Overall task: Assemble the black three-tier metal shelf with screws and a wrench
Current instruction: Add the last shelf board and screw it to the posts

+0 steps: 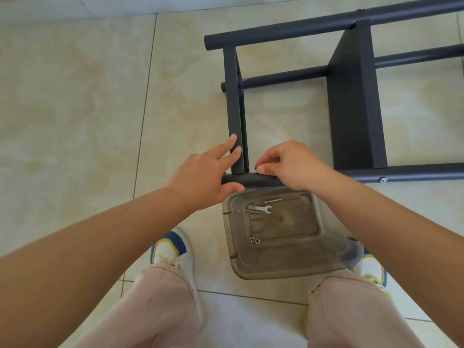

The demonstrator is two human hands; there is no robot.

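The black metal shelf (pixel 354 96) lies on its side on the tiled floor, its posts running left to right. My left hand (pixel 208 172) rests on the end shelf panel (pixel 234 109), fingers straight on it and thumb under the near post (pixel 251 179). My right hand (pixel 288 164) hovers over that post beside the panel, fingertips pinched together on something too small to make out. A silver wrench (pixel 261 209) and a long screw (pixel 273 201) lie in the clear plastic tray (pixel 334 257) below my hands. Two nuts (pixel 254 240) sit lower in the tray.
A bolt head (pixel 382 180) shows on the near post at the right. My two shoes (pixel 173 249) and knees frame the tray. Open tiled floor spreads to the left, and a wall base runs along the top.
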